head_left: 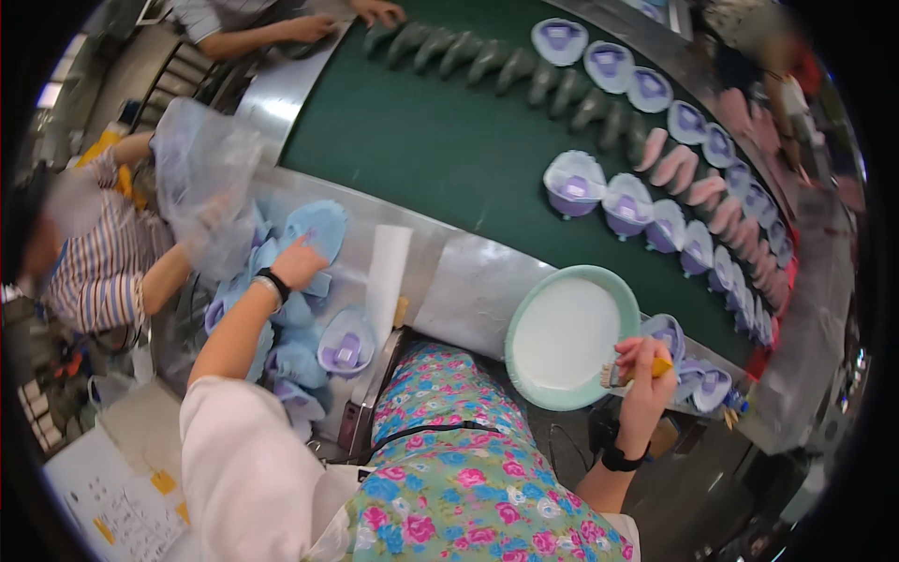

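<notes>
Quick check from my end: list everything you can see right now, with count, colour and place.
Belt: one, dark green, curving across the top.
Lilac pieces: many, in rows along the belt's right side.
Green pieces: a row, upper belt.
Pink pieces: a row, right belt.
Bowl: one, pale green, white liquid inside, near right hand.
Blue pieces: a pile, left of the belt.
Plastic bag: one, clear, held by a co-worker at left.
Co-worker's hands: top edge.
Apron: floral, bottom centre.
Left hand: on the blue pile.
Right hand: holds a brush.
</notes>
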A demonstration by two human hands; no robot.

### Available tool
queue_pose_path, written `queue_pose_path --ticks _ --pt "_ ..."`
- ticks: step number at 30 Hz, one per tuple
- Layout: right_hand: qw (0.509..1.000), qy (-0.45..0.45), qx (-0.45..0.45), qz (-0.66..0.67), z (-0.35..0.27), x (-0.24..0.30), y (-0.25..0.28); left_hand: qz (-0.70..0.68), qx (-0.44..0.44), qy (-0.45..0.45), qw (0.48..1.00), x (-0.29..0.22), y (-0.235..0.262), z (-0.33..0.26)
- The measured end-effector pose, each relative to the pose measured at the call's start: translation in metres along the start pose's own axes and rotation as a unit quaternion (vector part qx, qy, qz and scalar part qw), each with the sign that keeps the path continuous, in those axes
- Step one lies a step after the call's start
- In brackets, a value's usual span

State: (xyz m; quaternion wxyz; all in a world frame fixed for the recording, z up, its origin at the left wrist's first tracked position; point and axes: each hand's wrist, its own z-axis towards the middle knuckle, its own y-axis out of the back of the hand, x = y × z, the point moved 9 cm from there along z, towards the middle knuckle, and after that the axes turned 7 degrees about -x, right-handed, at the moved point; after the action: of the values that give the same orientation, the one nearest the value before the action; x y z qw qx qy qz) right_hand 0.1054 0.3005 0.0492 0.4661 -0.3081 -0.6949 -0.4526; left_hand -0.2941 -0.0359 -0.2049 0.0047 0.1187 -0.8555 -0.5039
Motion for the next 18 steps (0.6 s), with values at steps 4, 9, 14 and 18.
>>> queue_pose_path --ticks 4,9,14,18 --pt "0.997 -0.037 -0.008 -0.060 -0.007 -0.009 0.002 -0.137 -0.101 0.041 0.985 -0.018 0.112 0.024" --pt "0.965 0.195 0.036 -0.170 -0.016 0.053 -0.038 -0.218 -0.247 -0.246 0.911 -0.155 0.255 0.028" --pt "0.942 0.257 0.150 -0.156 -0.040 0.084 -0.076 -0.369 -0.245 -0.406 0.799 -0.258 0.317 0.010" --pt "0.929 0.247 0.238 -0.139 -0.058 0.071 -0.084 -0.375 -0.261 -0.403 0.793 -0.261 0.331 0.009"
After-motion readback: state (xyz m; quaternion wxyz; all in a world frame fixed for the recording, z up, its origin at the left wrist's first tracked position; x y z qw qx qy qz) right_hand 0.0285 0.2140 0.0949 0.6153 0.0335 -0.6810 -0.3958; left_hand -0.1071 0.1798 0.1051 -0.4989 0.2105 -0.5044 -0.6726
